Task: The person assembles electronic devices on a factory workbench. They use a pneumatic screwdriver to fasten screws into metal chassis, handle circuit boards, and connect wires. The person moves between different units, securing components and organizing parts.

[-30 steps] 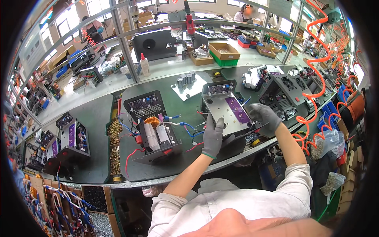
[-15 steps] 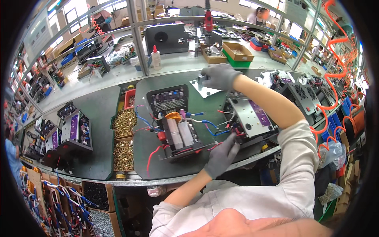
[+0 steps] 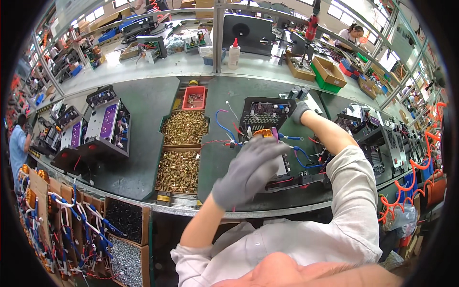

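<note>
My left hand (image 3: 251, 167), in a grey glove, is raised over the open electronics chassis (image 3: 267, 111) in front of me. Its fingers are stretched out with nothing visible in them, and they cover much of the chassis. Around the hand show an orange-wound coil (image 3: 264, 133) and blue cables (image 3: 311, 165) with lugs. My right hand (image 3: 300, 113), gloved too, is at the chassis's far right corner, close to a metal plate (image 3: 313, 103) bearing dark, silver-topped cylinders (image 3: 297, 92). Its fingers are mostly hidden, so their grip does not show.
Left of the chassis, bins hold brass-coloured fasteners (image 3: 178, 171), with a red tray (image 3: 194, 98) behind. More units with purple boards (image 3: 109, 119) stand at the left. A glue bottle (image 3: 234, 54) and cardboard boxes (image 3: 327, 71) are across the bench. Orange coiled hoses (image 3: 416, 167) hang at right.
The view has turned left. My left hand has left the right-hand unit and risen over the middle chassis. My right hand has come off the cylinders, down toward the chassis's corner.
</note>
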Tool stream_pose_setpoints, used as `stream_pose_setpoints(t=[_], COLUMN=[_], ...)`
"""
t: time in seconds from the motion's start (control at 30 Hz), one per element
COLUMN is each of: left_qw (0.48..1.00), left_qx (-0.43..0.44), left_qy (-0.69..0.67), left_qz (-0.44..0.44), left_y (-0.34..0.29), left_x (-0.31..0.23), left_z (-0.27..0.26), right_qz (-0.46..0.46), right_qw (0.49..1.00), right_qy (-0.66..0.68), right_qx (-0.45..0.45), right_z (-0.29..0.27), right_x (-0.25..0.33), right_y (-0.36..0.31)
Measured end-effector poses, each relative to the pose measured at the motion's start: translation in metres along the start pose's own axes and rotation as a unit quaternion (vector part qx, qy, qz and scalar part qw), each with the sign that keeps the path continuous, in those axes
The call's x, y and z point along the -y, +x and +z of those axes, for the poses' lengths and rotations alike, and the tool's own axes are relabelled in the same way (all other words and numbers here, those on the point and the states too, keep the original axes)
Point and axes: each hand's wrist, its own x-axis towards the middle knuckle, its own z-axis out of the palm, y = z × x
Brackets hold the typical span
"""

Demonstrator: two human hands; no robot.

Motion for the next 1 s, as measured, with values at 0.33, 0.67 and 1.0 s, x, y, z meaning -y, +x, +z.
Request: stream_pose_setpoints(t=[0.33,0.67,1.0], left_qw=[0.894,0.924,0.677], left_qx=[0.099,-0.222,-0.271], left_qy=[0.413,-0.172,-0.671], left_qz=[-0.146,-0.258,-0.131], left_y=[-0.077,0.004,0.07], left_x=[0.083,-0.053,-0.1], left_z=[0.011,-0.04,0.032], right_qz=[0.113,0.13,-0.031], right_qw=[0.991,0.724,0.484], right_qy=[0.062,0.499,0.524], right_qx=[-0.042,-0.459,-0.7], right_z=[-0.202,-0.29,-0.385], right_x=[-0.075,-0.122,0.078], right_y=[-0.084,-0.168,-0.248])
